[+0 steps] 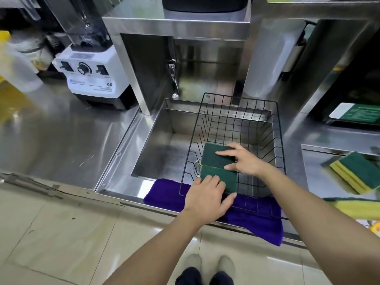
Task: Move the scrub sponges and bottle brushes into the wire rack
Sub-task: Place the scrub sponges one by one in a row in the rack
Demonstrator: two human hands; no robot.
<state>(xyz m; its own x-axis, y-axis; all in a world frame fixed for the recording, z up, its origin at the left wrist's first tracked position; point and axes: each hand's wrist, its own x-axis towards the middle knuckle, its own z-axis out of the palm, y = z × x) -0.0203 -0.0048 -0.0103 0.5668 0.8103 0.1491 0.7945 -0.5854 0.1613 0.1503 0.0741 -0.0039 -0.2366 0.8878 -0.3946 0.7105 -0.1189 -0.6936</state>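
A black wire rack [275, 128] sits across the steel sink. Two green-topped scrub sponges lie side by side at its near left end. The farther sponge [211, 156] has my right hand [243, 159] resting flat on it, fingers spread. On the nearer sponge [224, 176] lies my left hand [207, 197], with the thumb around its front edge. Two more green and yellow sponges [357, 173] are stacked on the counter at the right. Another yellow sponge [357, 208] shows at the right edge. No bottle brush is in view.
A purple cloth [259, 219] hangs over the sink's front rim under the rack. A tap [173, 79] stands behind the sink [156, 149]. A white blender [92, 68] stands on the left counter, with a plastic jug [16, 66] further left.
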